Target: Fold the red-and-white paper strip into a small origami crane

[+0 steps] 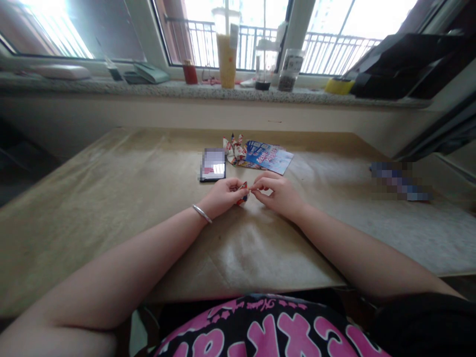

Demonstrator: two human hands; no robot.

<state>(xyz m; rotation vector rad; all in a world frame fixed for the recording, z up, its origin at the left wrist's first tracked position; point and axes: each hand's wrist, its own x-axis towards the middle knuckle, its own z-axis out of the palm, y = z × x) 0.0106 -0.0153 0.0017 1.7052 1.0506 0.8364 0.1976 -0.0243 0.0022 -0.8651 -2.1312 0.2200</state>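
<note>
My left hand (222, 196) and my right hand (278, 192) meet at the middle of the table (111, 198), both pinched on a small folded piece of printed paper (244, 192) with red, white and blue colours. The left wrist wears a thin silver bangle (201, 213). Just beyond the hands lie a dark phone (212, 165), a folded paper shape (234, 148) of the same print, and a few blue printed leaflets (268, 157).
Brown paper covers the table. A blurred object (399, 181) lies at the right. On the stone windowsill (111, 88) stand a tall cup of orange drink (226, 49), a red jar (190, 73), clear cups, a yellow item (338, 86) and a black tray-like thing (405, 64).
</note>
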